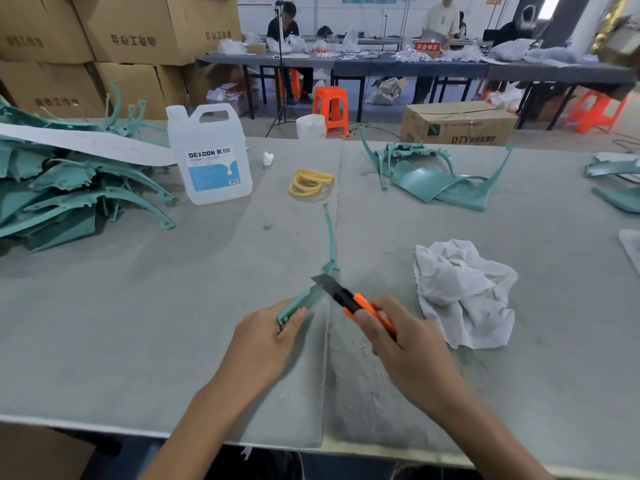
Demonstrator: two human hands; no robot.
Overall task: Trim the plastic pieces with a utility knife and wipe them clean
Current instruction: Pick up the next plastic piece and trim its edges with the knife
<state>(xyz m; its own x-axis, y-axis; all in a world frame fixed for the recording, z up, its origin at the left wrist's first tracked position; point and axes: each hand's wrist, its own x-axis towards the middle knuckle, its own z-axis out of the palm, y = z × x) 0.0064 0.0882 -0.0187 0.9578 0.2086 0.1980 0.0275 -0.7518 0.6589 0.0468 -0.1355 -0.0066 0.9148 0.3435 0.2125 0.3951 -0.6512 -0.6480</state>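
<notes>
Grey felt covers the workbench (138, 323) in front of you, with cardboard boxes (131, 39) stacked behind it on the left and other people busy at a long table (381, 62) across the room. From the head view, your left hand (263, 341) curls round the near end of a thin, curved teal plastic piece (330, 237), whose far end arcs away from you along the seam in the felt. Your right hand (408, 348) is wrapped firmly round the orange utility knife (356, 303), thumb laid on top of the handle, and the extended blade (325, 284) sits against the edge of the piece just beyond your left fingertips. This looks like the trimming step, partway along one part. A heap of untrimmed-looking teal pieces (69, 195) waits at the left, and a smaller group (436, 181) lies at the far right, so much of the job probably remains. The crumpled white cloth (464, 292) lies just beside your right hand, with a jug of clear liquid (211, 157) and some yellow bands (310, 183) further back. Next you will likely want a shallow, steady stroke directed away from your left fingers, since they sit close to the blade, and then a reach for the cloth to wipe the piece
</notes>
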